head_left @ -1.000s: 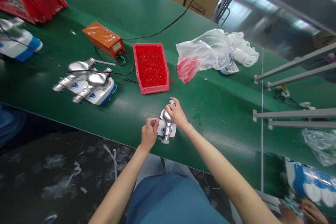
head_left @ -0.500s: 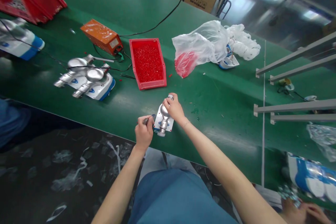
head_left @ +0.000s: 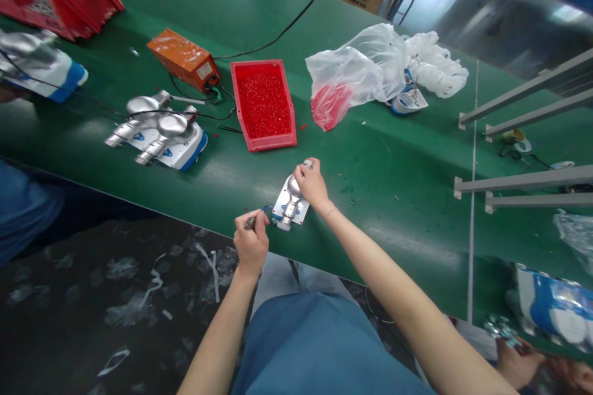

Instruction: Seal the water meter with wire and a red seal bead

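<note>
A white-and-blue device with a silver metal valve-like body [head_left: 291, 207] lies on the green table near its front edge. My right hand [head_left: 313, 187] is closed round the far end of that metal body, and its fingers hide part of it. To the left, my left hand [head_left: 251, 245] is closed on a small dark metal tool [head_left: 251, 223], mostly hidden in the fist. A bluish tip or scrap shows between that hand and the device's left edge; I cannot tell whether it touches.
A red bin [head_left: 272, 142] of small red pieces stands beyond the device. Left are more such devices [head_left: 172, 126] and an orange box [head_left: 181, 57] with cables. A plastic bag [head_left: 349, 68] lies right. Another person's hand [head_left: 516, 363] works at lower right.
My left hand has drawn slightly left, away from the device, with the tool still in it. My right hand keeps its hold on the metal body. The whole view has shifted a little.
</note>
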Tool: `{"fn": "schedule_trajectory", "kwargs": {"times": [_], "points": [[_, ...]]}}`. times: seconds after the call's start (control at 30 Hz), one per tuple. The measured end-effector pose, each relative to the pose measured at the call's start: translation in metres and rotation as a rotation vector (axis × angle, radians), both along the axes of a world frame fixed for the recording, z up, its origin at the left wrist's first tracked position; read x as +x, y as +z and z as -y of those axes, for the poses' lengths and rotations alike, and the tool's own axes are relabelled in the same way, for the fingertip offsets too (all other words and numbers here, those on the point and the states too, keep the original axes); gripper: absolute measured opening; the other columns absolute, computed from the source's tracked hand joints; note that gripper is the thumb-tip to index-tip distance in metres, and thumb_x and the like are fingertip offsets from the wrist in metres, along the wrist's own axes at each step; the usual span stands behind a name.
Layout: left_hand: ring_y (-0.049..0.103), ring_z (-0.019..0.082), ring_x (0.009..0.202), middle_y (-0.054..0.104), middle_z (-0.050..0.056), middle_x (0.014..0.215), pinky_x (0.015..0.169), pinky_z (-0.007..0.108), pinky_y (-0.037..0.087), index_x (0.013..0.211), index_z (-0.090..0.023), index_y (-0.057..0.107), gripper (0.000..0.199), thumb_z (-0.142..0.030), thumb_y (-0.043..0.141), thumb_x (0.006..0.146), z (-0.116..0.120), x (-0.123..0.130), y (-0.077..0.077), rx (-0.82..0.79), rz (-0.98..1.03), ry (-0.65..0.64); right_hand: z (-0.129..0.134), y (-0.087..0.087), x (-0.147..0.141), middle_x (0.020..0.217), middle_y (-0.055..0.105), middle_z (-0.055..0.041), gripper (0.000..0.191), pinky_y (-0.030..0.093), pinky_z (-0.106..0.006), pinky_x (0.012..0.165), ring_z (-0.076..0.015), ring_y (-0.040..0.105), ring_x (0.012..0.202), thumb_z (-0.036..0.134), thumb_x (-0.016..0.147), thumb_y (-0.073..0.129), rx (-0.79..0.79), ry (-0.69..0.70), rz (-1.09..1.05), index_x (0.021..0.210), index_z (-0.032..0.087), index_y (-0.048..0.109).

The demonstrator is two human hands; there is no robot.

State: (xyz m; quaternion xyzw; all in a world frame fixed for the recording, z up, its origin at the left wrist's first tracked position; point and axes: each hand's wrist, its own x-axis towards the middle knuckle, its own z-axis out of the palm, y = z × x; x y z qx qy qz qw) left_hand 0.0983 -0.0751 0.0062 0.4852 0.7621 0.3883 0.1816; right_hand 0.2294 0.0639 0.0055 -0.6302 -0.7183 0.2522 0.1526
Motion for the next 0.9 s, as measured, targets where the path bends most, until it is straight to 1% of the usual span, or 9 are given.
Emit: {"fn": "schedule_trajectory", "kwargs": {"times": [0.17,0.23,0.3,0.4,0.5,0.57,0.63,0.8,0.9], "points": [[0.062,0.013,0.062,0.061,0.001,0.066,0.061,0.023,0.046,0.087,-0.018,0.044,0.018,-0.036,0.044,0.087,0.002,0.004,0.021,-0.005,0.051,0.017,0.009,0.013,0.011,0.122,0.036,-0.0109,0.048,0.045,-0.031,0.077,-0.0165,0.061,0.083,0.047,0.092,0.022,-0.117,-0.046,0.146,0.099,0.02,0.061],[0.062,0.012,0.067,0.062,0.002,0.071,0.065,0.023,0.046,0.092,-0.018,0.043,0.017,-0.034,0.043,0.088,0.007,0.015,0.032,0.043,0.103,0.06,0.019,0.019,0.023,0.122,0.036,-0.0125,0.054,0.046,-0.035,0.076,-0.0192,0.061,0.083,0.057,0.089,0.02,-0.177,-0.083,0.198,0.107,0.022,0.057],[0.061,0.01,0.063,0.062,0.001,0.071,0.063,0.022,0.046,0.094,-0.018,0.043,0.016,-0.032,0.043,0.088,0.012,0.033,0.035,0.04,0.18,-0.008,0.03,0.025,0.038,0.129,0.033,-0.015,0.059,0.045,-0.044,0.079,-0.0258,0.059,0.092,0.064,0.084,0.02,-0.202,-0.126,0.253,0.111,0.025,0.055],[0.056,0.008,0.05,0.061,-0.001,0.064,0.054,0.02,0.043,0.089,-0.018,0.044,0.015,-0.032,0.041,0.089,0.012,0.062,0.021,-0.029,0.24,-0.175,0.044,0.028,0.055,0.142,0.021,-0.0137,0.058,0.033,-0.061,0.088,-0.0394,0.038,0.121,0.067,0.082,0.023,-0.138,-0.163,0.345,0.111,0.029,0.056],[0.062,0.011,0.059,0.064,0.002,0.069,0.058,0.022,0.046,0.092,-0.017,0.045,0.017,-0.033,0.041,0.089,0.006,0.08,-0.001,0.026,0.197,-0.169,0.048,0.025,0.064,0.147,0.021,-0.0074,0.048,0.016,-0.065,0.097,-0.0359,0.014,0.134,0.06,0.086,0.027,-0.044,-0.075,0.352,0.115,0.033,0.055],[0.065,0.014,0.068,0.065,0.006,0.073,0.063,0.025,0.048,0.092,-0.016,0.046,0.02,-0.036,0.043,0.087,0.001,0.084,-0.011,0.093,0.118,-0.183,0.047,0.021,0.067,0.145,0.027,-0.0056,0.043,0.012,-0.063,0.1,-0.0311,0.013,0.134,0.055,0.089,0.028,-0.038,-0.014,0.314,0.119,0.035,0.051],[0.065,0.015,0.067,0.065,0.006,0.069,0.062,0.026,0.049,0.088,-0.016,0.048,0.021,-0.037,0.043,0.087,-0.002,0.084,-0.014,0.112,0.051,-0.238,0.045,0.017,0.07,0.142,0.034,-0.0062,0.042,0.011,-0.064,0.1,-0.0296,0.016,0.134,0.053,0.089,0.029,-0.054,0.006,0.272,0.121,0.034,0.05],[0.066,0.014,0.071,0.065,0.007,0.074,0.067,0.026,0.049,0.089,-0.016,0.048,0.018,-0.033,0.044,0.088,-0.002,0.086,-0.012,0.121,0.023,-0.189,0.044,0.01,0.073,0.137,0.041,-0.0078,0.04,0.01,-0.065,0.099,-0.0296,0.019,0.132,0.052,0.089,0.033,-0.032,-0.005,0.199,0.117,0.032,0.054],[0.065,0.014,0.065,0.064,0.006,0.068,0.062,0.025,0.049,0.086,-0.016,0.047,0.021,-0.037,0.043,0.087,0.0,0.085,-0.012,0.094,0.017,-0.236,0.045,0.009,0.074,0.135,0.043,-0.0081,0.04,0.009,-0.064,0.1,-0.0289,0.021,0.132,0.052,0.089,0.034,-0.027,-0.013,0.192,0.115,0.031,0.055]]}}
